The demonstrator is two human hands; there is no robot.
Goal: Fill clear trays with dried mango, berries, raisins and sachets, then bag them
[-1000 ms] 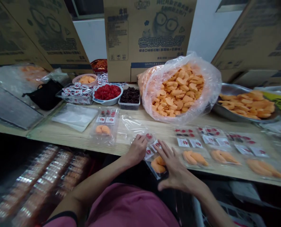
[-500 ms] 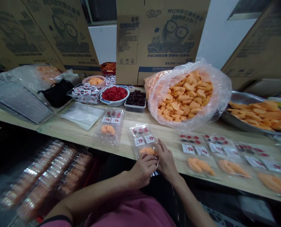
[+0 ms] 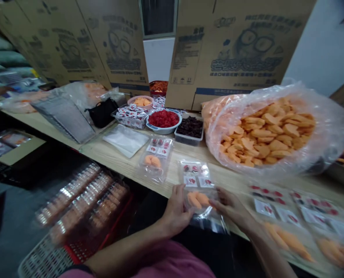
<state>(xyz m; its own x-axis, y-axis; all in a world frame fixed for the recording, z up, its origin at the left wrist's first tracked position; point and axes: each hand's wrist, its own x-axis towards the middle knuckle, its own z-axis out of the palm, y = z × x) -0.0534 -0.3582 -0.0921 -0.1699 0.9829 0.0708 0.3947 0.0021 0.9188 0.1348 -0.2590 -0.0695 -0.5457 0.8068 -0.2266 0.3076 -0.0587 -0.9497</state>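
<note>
A clear plastic food pack (image 3: 197,179) lies at the table's front edge, holding red and dark pieces, two printed sachets and orange heart-like pieces. My left hand (image 3: 174,212) grips its left side, thumb along the near edge. On the right side, my right hand (image 3: 231,204) pinches the pack near the orange pieces. Loose clear film (image 3: 209,223) hangs from its near end over my lap. A similar pack in a clear bag (image 3: 156,158) lies to the left. More filled trays (image 3: 288,235) lie to the right, blurred.
Behind stand a big bag of orange pieces (image 3: 270,131), a bowl of red pieces (image 3: 164,119), a box of dark pieces (image 3: 189,127) and a tub of sachets (image 3: 131,116). Flat clear bags (image 3: 125,139) lie left. Stacked packs (image 3: 82,204) sit in a basket below the table.
My view has swung left. My left hand has shifted from over the orange pieces to the pack's left side; the right stays on its right. Loose film now shows at the near end.
</note>
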